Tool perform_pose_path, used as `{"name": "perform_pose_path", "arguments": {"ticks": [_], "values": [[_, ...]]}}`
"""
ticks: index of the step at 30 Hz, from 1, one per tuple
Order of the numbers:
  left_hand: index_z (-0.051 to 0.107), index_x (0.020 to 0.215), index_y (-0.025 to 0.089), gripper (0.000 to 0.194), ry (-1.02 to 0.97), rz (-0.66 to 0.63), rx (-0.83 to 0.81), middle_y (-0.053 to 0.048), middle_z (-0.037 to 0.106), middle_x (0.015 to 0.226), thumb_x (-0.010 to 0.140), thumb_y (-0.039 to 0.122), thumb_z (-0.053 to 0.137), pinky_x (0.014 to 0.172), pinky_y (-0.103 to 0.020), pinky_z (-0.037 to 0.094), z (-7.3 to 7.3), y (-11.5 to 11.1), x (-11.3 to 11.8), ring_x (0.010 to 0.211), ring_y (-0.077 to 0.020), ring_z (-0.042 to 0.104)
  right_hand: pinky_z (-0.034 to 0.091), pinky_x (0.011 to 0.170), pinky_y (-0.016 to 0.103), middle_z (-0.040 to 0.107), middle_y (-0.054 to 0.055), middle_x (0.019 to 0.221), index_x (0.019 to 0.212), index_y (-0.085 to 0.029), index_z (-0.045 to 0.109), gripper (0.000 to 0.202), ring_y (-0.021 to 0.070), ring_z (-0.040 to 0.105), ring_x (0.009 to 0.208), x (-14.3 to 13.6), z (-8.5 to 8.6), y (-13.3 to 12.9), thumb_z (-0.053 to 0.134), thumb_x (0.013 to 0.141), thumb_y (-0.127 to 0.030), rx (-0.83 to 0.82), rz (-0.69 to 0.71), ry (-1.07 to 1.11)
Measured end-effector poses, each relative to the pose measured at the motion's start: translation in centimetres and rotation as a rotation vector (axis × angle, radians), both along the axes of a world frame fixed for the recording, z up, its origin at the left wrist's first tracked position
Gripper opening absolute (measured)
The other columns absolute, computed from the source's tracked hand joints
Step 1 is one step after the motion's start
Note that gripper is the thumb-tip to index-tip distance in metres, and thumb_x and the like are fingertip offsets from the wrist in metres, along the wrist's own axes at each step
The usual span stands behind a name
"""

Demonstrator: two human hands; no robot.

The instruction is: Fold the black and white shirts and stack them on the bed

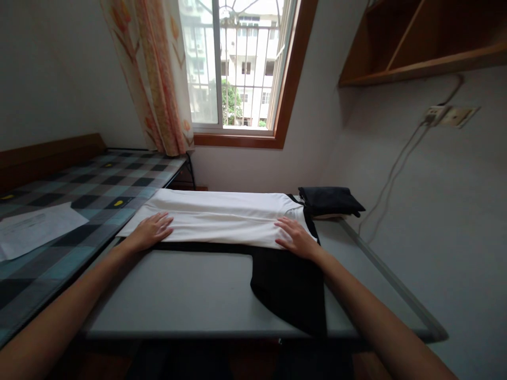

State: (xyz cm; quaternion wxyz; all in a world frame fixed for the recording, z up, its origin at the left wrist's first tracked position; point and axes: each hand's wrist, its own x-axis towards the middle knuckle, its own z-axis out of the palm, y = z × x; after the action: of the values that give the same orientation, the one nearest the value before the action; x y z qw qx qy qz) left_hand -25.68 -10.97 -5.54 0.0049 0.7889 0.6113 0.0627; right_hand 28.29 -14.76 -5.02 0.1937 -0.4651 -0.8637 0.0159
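A white and black shirt lies lengthwise across the grey table, its white body folded over. One black sleeve spreads toward me and reaches the table's front edge. Flat on the white cloth near its left end rests my left hand, fingers outstretched. My right hand lies on the shirt near the black-edged right end, with its fingers spread. Neither hand grips the cloth. Behind the right end sits a folded dark garment.
To the left is a bed with a checked cover and a sheet of paper on it. A curtain hangs beside the barred window. Cables run down from a wall socket at right, below a wooden shelf.
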Motion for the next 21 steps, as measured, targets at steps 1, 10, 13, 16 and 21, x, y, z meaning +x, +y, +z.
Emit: {"name": "perform_pose_path", "arguments": {"ticks": [1,10,13,16,21], "values": [[0.06,0.132,0.018,0.064,-0.008,-0.023,0.008,-0.012,0.047,0.147,0.086,0.057,0.038,0.113,-0.04,0.029,0.4,-0.3,-1.1,0.136,-0.0284,0.041,0.033,0.112,0.048,0.05,0.016,0.143,0.129,-0.018,0.058,0.047,0.0289,0.041,0.136,0.7,0.4,-0.7,0.054,0.09,-0.043,0.027,0.026,-0.009],[0.071,0.106,0.019,0.051,-0.179,0.201,-0.146,-0.009,0.065,0.11,0.072,0.053,0.053,0.092,-0.031,0.045,3.6,-4.0,-10.9,0.099,-0.0247,0.06,0.046,0.093,0.044,0.065,0.012,0.115,0.098,-0.021,0.068,0.02,0.0265,0.058,0.107,6.2,1.2,-4.8,0.054,0.084,-0.018,0.168,0.022,-0.184],[0.069,0.11,0.02,0.053,-0.252,0.231,-0.169,-0.008,0.066,0.109,0.063,0.044,0.062,0.089,-0.03,0.047,3.5,-4.8,-12.2,0.098,-0.0246,0.061,0.046,0.088,0.041,0.067,0.011,0.109,0.101,-0.021,0.069,0.023,0.0259,0.06,0.101,6.3,1.2,-4.7,0.052,0.086,-0.015,0.2,0.024,-0.26],[0.064,0.119,0.016,0.067,-0.318,0.242,-0.187,-0.008,0.067,0.108,0.056,0.038,0.067,0.086,-0.029,0.049,2.9,-5.1,-12.3,0.095,-0.0248,0.062,0.044,0.085,0.038,0.067,0.01,0.107,0.1,-0.02,0.069,0.022,0.0256,0.06,0.097,6.1,1.4,-4.6,0.052,0.086,-0.014,0.218,0.026,-0.349],[0.056,0.129,0.017,0.072,-0.337,0.324,-0.21,-0.008,0.067,0.118,0.059,0.031,0.064,0.08,-0.028,0.05,1.9,-4.9,-12.1,0.092,-0.0248,0.065,0.039,0.082,0.036,0.069,0.009,0.1,0.097,-0.019,0.068,0.022,0.0244,0.061,0.092,5.7,2.1,-4.7,0.053,0.084,-0.011,0.215,0.02,-0.439]]}}
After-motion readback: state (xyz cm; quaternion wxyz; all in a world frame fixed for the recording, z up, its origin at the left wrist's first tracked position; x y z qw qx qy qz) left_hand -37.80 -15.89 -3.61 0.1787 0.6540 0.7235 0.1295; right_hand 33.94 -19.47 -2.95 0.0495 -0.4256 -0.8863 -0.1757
